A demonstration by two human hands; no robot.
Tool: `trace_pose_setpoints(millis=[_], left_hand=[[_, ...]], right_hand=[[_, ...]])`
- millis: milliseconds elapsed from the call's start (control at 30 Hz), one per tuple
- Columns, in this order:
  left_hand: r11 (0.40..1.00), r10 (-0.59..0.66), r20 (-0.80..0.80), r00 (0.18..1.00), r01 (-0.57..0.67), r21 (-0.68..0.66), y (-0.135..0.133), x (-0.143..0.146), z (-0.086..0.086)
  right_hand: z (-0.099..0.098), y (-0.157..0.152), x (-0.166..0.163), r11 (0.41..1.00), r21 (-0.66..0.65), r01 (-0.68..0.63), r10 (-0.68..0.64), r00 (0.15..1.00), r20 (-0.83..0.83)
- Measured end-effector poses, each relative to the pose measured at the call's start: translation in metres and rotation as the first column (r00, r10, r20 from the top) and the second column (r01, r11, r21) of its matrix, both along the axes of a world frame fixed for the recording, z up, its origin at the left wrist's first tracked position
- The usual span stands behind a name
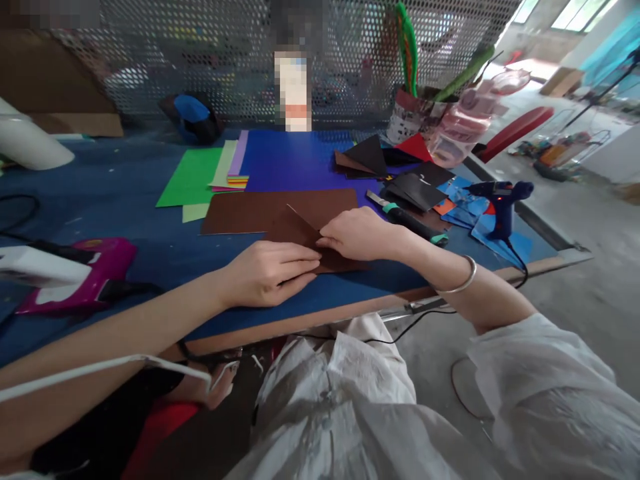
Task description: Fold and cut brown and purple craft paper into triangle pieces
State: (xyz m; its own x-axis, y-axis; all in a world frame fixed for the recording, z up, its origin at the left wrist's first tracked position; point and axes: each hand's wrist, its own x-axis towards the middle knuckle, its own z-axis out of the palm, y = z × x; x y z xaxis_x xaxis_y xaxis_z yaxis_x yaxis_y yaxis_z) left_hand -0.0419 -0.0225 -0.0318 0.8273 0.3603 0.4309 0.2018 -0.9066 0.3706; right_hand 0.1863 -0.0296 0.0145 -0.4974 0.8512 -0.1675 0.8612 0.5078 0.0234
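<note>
A folded brown sheet (300, 230) lies on the blue table top (125, 200), partly over a larger brown sheet (260, 210). My left hand (267, 273) lies on its near left edge, fingers together and stretched flat, pressing it down. My right hand (360, 233) rests on its right part, fingers curled and pinched on the fold where the two hands almost meet. A silver bangle (463, 280) circles my right wrist.
Green, purple and blue sheets (193, 177) lie behind. A utility knife (405, 219) and black and red scraps (400, 167) sit right of my hands, a blue glue gun (500, 203) at the right edge, a pink glue gun (85, 273) at left. A perforated screen (200, 60) closes the back.
</note>
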Motion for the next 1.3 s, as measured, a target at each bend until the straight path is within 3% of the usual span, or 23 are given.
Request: trace_pose_setpoints(millis=[133, 233, 367, 567, 767, 967, 1133, 1300], left_hand=[[1.000, -0.025, 0.026, 0.999, 0.025, -0.004, 0.000, -0.006, -0.006], [0.996, -0.059, 0.063, 0.996, 0.054, 0.077, 0.001, -0.008, -0.014], [0.993, -0.040, 0.001, 0.999, 0.040, 0.115, 0.002, -0.009, -0.017], [0.986, -0.005, -0.006, 1.000, 0.006, 0.165, -0.012, -0.009, -0.014], [0.964, -0.107, 0.085, 0.991, 0.082, 0.255, -0.034, -0.017, -0.019], [0.958, -0.112, -0.053, 0.992, 0.122, 0.259, -0.035, -0.015, 0.004], [0.962, -0.102, -0.046, 0.994, 0.111, 0.250, -0.036, -0.014, 0.003], [0.880, -0.077, -0.041, 0.996, 0.087, 0.466, -0.037, -0.010, -0.003]], right_hand=[[-0.009, -0.004, -0.001, 0.996, 0.089, -0.028, 0.027, 1.000, 0.011], [-0.013, -0.008, 0.000, 0.991, 0.128, -0.038, 0.037, 0.999, 0.016], [-0.017, -0.009, 0.004, 0.985, 0.154, -0.075, 0.077, 0.997, -0.008], [-0.023, 0.005, 0.011, 0.955, 0.129, -0.268, 0.285, 0.949, -0.136], [-0.029, 0.001, 0.008, 0.893, 0.192, -0.407, 0.441, 0.878, -0.188], [-0.032, -0.002, 0.011, 0.913, 0.246, -0.325, 0.381, 0.897, -0.226], [-0.033, -0.002, 0.011, 0.987, 0.128, -0.101, 0.144, 0.907, -0.396], [-0.032, -0.006, 0.006, 0.997, 0.082, 0.004, 0.030, 0.914, -0.405]])
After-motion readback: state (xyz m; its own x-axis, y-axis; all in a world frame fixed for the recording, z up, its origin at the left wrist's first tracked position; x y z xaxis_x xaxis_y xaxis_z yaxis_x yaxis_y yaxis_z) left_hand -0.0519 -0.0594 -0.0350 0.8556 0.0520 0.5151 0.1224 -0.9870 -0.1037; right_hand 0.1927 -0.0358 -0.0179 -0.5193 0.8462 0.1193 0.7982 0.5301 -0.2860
